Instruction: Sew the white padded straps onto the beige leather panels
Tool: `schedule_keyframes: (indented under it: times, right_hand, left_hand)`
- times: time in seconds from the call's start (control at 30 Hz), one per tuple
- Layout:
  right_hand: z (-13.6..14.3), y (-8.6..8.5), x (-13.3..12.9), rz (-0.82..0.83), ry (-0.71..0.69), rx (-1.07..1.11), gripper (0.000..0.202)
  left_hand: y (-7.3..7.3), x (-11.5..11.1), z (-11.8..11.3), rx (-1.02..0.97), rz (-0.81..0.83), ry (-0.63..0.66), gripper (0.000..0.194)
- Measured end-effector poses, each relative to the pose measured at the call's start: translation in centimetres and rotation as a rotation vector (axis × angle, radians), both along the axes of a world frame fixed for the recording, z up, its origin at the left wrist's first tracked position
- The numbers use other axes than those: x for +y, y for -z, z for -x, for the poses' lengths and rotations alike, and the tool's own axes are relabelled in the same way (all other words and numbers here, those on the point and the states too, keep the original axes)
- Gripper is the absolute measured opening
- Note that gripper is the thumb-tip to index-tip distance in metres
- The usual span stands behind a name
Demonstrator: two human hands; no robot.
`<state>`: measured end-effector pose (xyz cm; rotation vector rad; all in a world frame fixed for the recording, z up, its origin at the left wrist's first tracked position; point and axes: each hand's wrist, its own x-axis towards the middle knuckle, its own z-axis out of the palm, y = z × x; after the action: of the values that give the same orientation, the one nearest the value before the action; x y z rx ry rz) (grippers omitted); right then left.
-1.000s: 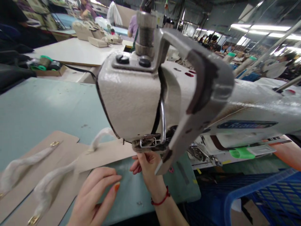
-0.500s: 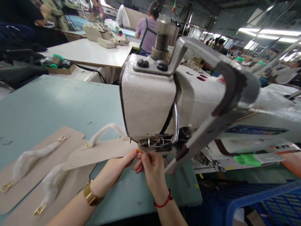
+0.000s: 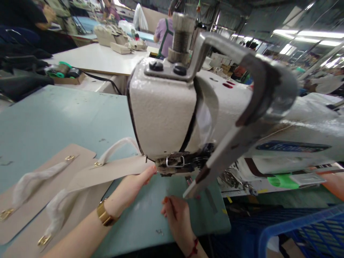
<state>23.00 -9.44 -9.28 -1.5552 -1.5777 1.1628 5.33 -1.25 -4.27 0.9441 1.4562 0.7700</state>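
Left hand (image 3: 134, 184): at beige panel (image 3: 115, 170) beside sewing machine (image 3: 162, 113), grip unclear | right hand (image 3: 177, 216): loosely closed, near machine

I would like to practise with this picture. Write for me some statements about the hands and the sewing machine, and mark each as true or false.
1. The left hand touches the beige strip. True.
2. The right hand grips the blue basket. False: it is over the green table.
3. A gold band is on the left wrist. True.
4. The sewing machine is bright red. False: it is mostly whitish.
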Motion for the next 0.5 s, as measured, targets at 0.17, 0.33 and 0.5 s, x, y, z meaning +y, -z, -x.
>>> schedule_keyframes:
  times: [0.17,0.33,0.5]
  right_hand:
    - [0.0,-0.2,-0.2,-0.052,-0.064,-0.118,0.038]
    - [0.1,0.0,-0.2,-0.041,-0.063,-0.121,0.043]
    - [0.0,0.0,-0.2,-0.038,-0.06,-0.135,0.045]
  left_hand:
    - [-1.0,0.3,-0.4,-0.039,-0.02,-0.023,0.044]
    - [-0.6,0.3,-0.7,-0.09,-0.036,-0.063,0.044]
    - [0.3,0.1,-1.1,-0.091,-0.058,-0.116,0.043]
